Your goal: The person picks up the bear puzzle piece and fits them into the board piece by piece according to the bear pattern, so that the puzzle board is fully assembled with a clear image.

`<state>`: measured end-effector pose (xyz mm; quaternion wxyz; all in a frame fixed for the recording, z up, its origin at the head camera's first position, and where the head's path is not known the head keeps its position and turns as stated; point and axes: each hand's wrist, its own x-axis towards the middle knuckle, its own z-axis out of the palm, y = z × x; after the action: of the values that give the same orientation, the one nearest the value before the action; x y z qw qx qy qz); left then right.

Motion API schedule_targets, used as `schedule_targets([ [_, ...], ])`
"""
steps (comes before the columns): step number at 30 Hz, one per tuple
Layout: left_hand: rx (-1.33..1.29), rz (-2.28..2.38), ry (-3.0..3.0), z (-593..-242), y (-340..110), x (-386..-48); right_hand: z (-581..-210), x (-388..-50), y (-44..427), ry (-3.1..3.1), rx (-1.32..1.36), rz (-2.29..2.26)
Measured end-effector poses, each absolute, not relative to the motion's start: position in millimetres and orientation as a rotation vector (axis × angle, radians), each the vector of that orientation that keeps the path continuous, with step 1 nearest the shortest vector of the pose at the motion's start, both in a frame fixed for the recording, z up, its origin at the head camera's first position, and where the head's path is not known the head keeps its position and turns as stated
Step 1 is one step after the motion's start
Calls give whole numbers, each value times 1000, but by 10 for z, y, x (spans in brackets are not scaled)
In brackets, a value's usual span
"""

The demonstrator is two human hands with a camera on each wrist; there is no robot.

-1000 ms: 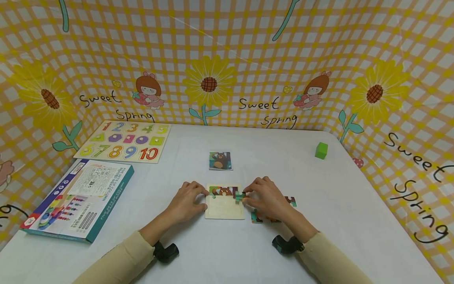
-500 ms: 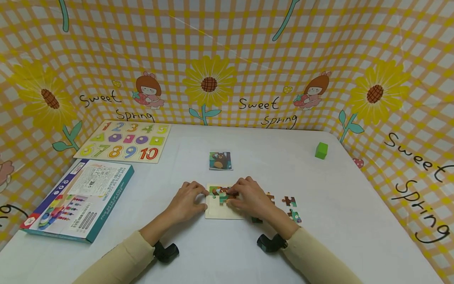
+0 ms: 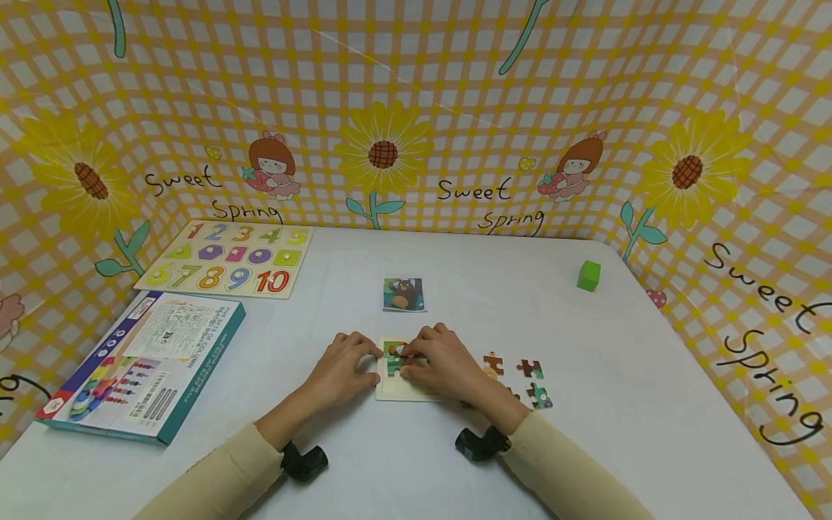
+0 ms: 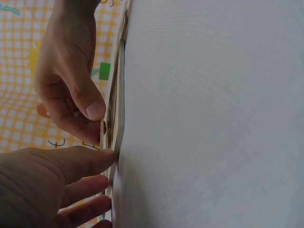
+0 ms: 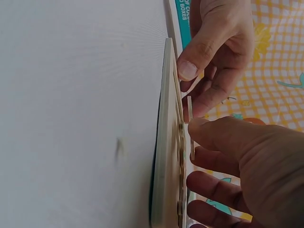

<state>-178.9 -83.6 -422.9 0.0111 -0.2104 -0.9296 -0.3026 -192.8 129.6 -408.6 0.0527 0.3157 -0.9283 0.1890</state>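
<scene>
My left hand point(image 3: 339, 367) rests its thumb and index finger against the left edge of the pale wooden puzzle tray point(image 3: 401, 395), its fingers only slightly bent. Over the tray's upper part, my right hand point(image 3: 443, 362) pinches a puzzle piece point(image 3: 393, 365) with green on its face. Edge-on in the right wrist view, that thin piece point(image 5: 189, 105) sits between thumb and fingers, tilted, just above the tray. Part of the bear picture point(image 3: 392, 348) shows at the tray's top left; my right hand hides the rest of that row.
Loose puzzle pieces point(image 3: 530, 369) lie right of the tray, some partly under my right forearm. A bear picture card point(image 3: 403, 295) lies behind the tray. A number board point(image 3: 224, 258) and a flat box point(image 3: 146, 365) are at left; a green block point(image 3: 588, 276) stands at far right.
My right hand has carried the piece leftward from the tray's right edge to its upper left. More loose pieces at the right are uncovered. My left hand stays put.
</scene>
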Motion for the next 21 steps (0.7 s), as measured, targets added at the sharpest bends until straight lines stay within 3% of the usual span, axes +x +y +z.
schedule_targets([
  [21,-666,-945,-2883,-4217,-833,-1784,-4128,-1937,1243,-2764,985,492],
])
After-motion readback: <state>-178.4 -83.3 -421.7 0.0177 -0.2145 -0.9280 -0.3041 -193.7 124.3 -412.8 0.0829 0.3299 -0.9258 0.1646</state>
